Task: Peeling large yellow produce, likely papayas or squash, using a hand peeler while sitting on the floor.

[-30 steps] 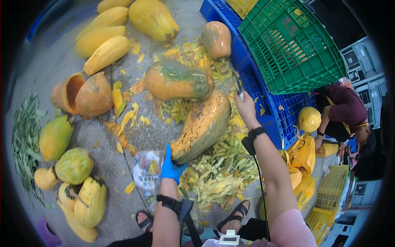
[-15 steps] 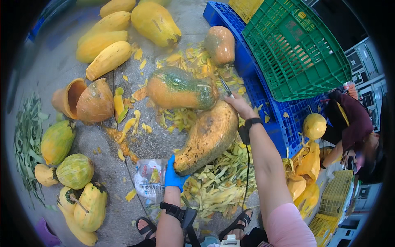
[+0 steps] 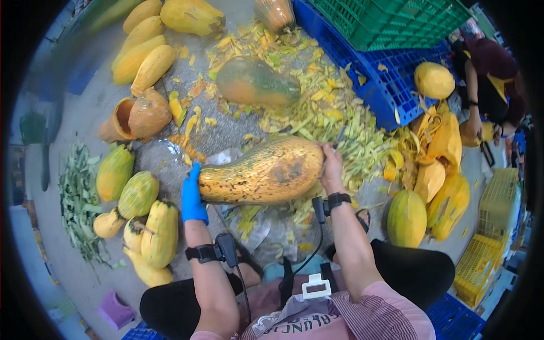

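A long, speckled orange-yellow pumpkin [image 3: 263, 173] lies crosswise in front of me, held between both hands. My left hand [image 3: 194, 195], in a blue glove, grips its narrow left end. The bare right hand [image 3: 332, 168] presses around the thick right end, fingers partly hidden behind it. A thin dark sliver [image 3: 341, 134] shows just past those fingers; whether it is the tool seen earlier I cannot tell. Beyond the held pumpkin, a green-and-orange pumpkin [image 3: 258, 81] rests on the floor among peelings [image 3: 323, 113].
Yellow pumpkins [image 3: 153, 69] and a hollow cut pumpkin [image 3: 148, 115] lie at far left; green-yellow ones [image 3: 139, 194] sit nearer. A blue pallet [image 3: 378, 85] carries a green crate [image 3: 391, 25]. Peeled yellow pumpkins [image 3: 445, 136] lie at right, near another person [image 3: 490, 73].
The speckled pumpkin has turned from slanted to crosswise and come nearer me. My right hand has moved from beside the green-and-orange pumpkin, tool in hand, to the speckled one's end. My view has shifted.
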The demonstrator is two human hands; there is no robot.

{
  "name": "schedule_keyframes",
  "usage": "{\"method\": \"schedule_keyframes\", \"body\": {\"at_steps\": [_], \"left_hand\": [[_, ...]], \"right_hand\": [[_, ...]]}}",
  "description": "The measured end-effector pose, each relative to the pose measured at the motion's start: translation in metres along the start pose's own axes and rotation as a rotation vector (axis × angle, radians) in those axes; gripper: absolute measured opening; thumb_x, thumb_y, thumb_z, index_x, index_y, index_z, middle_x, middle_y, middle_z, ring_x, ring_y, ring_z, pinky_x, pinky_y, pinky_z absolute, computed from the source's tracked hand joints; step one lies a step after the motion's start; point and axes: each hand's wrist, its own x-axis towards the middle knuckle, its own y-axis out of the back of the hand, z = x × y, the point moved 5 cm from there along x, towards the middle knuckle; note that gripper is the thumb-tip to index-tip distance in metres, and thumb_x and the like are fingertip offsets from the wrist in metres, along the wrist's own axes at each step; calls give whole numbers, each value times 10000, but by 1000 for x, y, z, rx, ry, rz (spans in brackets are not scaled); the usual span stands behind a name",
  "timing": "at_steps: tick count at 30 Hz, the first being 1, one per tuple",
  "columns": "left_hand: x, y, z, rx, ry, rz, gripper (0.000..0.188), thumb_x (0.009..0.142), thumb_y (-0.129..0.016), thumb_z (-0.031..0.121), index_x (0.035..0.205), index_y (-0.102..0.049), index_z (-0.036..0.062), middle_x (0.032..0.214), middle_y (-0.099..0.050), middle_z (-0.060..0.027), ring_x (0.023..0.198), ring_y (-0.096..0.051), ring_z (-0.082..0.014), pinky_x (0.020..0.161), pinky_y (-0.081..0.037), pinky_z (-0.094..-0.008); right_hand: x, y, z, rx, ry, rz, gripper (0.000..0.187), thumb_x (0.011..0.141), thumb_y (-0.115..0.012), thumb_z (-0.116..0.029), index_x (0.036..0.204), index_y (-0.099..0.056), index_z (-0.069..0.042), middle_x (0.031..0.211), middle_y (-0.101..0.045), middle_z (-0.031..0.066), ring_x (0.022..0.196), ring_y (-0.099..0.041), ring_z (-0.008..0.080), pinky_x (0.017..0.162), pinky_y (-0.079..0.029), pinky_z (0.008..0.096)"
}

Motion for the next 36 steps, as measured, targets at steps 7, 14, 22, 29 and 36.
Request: {"method": "schedule_keyframes", "body": {"at_steps": [7, 14, 22, 29, 36], "left_hand": [[-92, 76, 14, 234, -263, 238, 365, 808, -493, 318, 998, -482, 6, 905, -528, -83, 791, -505, -142, 698, -420, -281], [-122, 76, -16, 299, -353, 276, 315, 824, -481, 271, 965, -510, -9, 865, -524, -66, 775, -470, -117, 712, -398, -265], [-161, -32, 9, 689, -648, 127, 451, 693, -653, 251, 1039, -508, 1, 928, -539, -119, 861, -517, -204, 773, -405, -304], [-182, -60, 3, 843, -897, 24, 499, 615, -713, 203, 1036, -515, 24, 976, -508, -151, 908, -500, -257, 782, -405, -334], [-208, -59, -7, 978, -1028, 60, 487, 608, -713, 190, 1025, -520, 28, 1024, -473, -164, 943, -483, -288, 813, -402, -344]], "right_hand": [[-73, -13, 93, 59, -264, 7, 108, 822, -479, -138, 840, -454, -35, 909, -578, 135, 821, -548, 201, 749, -431, 297], [-90, -16, 84, -598, 10, -118, 248, 802, -514, -249, 835, -504, -3, 698, -533, 76, 653, -493, 171, 616, -393, 295], [-126, 37, 82, -291, -242, 259, 288, 815, -474, -288, 879, -500, -9, 739, -545, 95, 677, -514, 206, 612, -403, 333], [-141, 42, 35, -1083, 32, 112, 288, 754, -503, -285, 802, -501, -1, 750, -554, 207, 735, -523, 374, 619, -405, 413], [-99, 55, 0, -1212, 255, 241, 249, 725, -551, -231, 807, -507, 0, 740, -545, 201, 722, -513, 381, 636, -400, 426]]}}
